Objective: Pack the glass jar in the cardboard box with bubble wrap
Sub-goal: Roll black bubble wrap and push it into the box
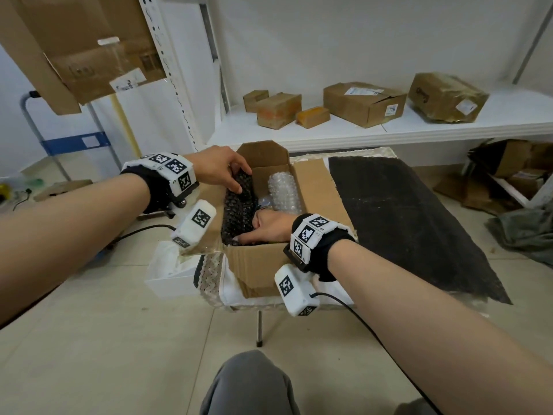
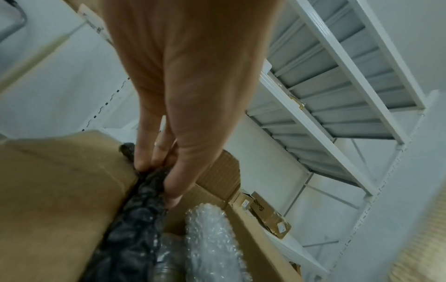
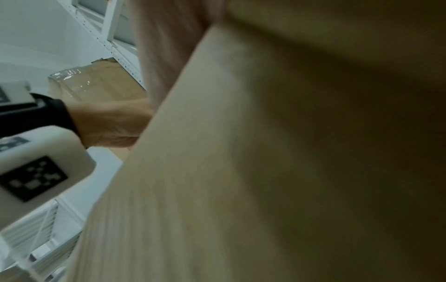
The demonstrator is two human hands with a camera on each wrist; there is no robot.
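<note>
The cardboard box (image 1: 263, 265) sits open, with a clear bubble wrap roll (image 1: 284, 190) along its right side. A black bubble wrap roll (image 1: 239, 208) lies lengthwise by the left wall; the left hand (image 1: 218, 166) pinches its far end and the right hand (image 1: 266, 229) presses flat on its near end. The glass jar (image 2: 166, 271) peeks out low between the rolls, nearer the right hand.

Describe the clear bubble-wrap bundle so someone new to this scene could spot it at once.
Find the open cardboard box on the small table in front of the shelf. Inside, along its right wall, lies the clear bubble-wrap bundle. Unlike the black bubble wrap beside it, which both hands are handling, it is whitish, translucent and untouched.
</note>
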